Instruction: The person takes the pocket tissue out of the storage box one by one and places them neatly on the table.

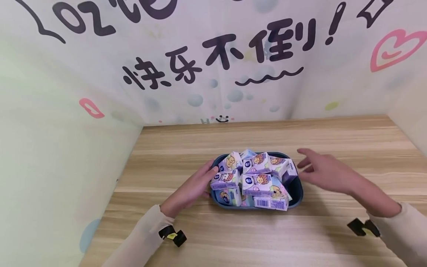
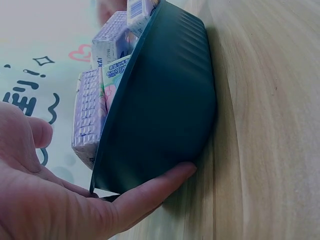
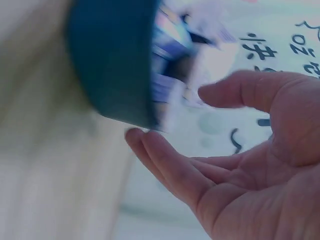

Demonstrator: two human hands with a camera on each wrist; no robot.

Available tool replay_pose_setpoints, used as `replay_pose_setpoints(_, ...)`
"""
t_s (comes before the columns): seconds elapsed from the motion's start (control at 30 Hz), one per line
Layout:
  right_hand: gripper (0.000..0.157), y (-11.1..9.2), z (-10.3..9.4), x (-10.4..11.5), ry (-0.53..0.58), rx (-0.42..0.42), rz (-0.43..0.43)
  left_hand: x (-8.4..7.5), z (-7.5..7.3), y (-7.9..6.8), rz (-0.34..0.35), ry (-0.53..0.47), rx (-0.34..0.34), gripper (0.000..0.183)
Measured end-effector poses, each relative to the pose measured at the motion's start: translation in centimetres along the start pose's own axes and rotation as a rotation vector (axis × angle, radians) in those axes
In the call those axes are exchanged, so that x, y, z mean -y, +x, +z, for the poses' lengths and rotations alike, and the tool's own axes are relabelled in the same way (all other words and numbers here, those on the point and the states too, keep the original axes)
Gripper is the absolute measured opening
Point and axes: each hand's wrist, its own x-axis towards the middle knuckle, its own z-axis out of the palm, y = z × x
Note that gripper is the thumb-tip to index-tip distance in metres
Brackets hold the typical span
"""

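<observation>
A dark teal plastic basin (image 1: 298, 191) stands on the wooden table, heaped with small tissue packs (image 1: 257, 184) in lilac, blue and white cartoon wrappers. At the basin's left end is my left hand (image 1: 198, 181); its extended fingers lie along the outer wall (image 2: 160, 100), as the left wrist view shows, with the thumb raised near the rim. My right hand (image 1: 321, 171) is beside the right end, fingers spread and holding nothing. In the right wrist view its fingertips (image 3: 152, 137) come right up to the basin's rim, thumb apart from them.
The wood-grain table (image 1: 213, 237) extends around the basin on every side. Behind it hangs a white printed backdrop (image 1: 186, 100) with black lettering and hearts, and pale walls (image 1: 60, 167) close in at the left and right. Black straps (image 1: 172, 236) cross both sleeves.
</observation>
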Motion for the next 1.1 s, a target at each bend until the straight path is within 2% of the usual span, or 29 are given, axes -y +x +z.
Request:
replay_pose_setpoints(0.17,0.055,2.3,-1.8,2.3,-0.060,-0.085,-0.043,0.2,-0.1,0.1,0.001,-0.003,-0.001,0.065)
replay_pose_setpoints(0.27,0.047,4.1,-2.0,3.8,-0.076,-0.087,-0.067,0.4,-0.1,0.2,-0.003,-0.015,-0.009,0.065)
replay_pose_setpoints(0.5,0.047,7.3,-0.9,6.2,-0.097,0.025,-0.090,1.2,0.0,0.2,-0.008,-0.030,-0.017,0.069)
replay_pose_setpoints(0.73,0.041,8.3,-0.2,7.1,-0.092,0.101,-0.090,1.0,0.0,0.2,-0.014,-0.042,-0.030,0.068)
replay_pose_setpoints(0.87,0.037,8.6,-0.3,6.9,-0.024,0.151,-0.086,0.9,-0.1,0.2,-0.014,-0.047,-0.030,0.068)
replay_pose_setpoints(1.1,0.040,9.1,-1.0,5.4,0.280,0.300,-0.025,1.0,-0.4,-0.1,0.003,-0.057,-0.011,0.068)
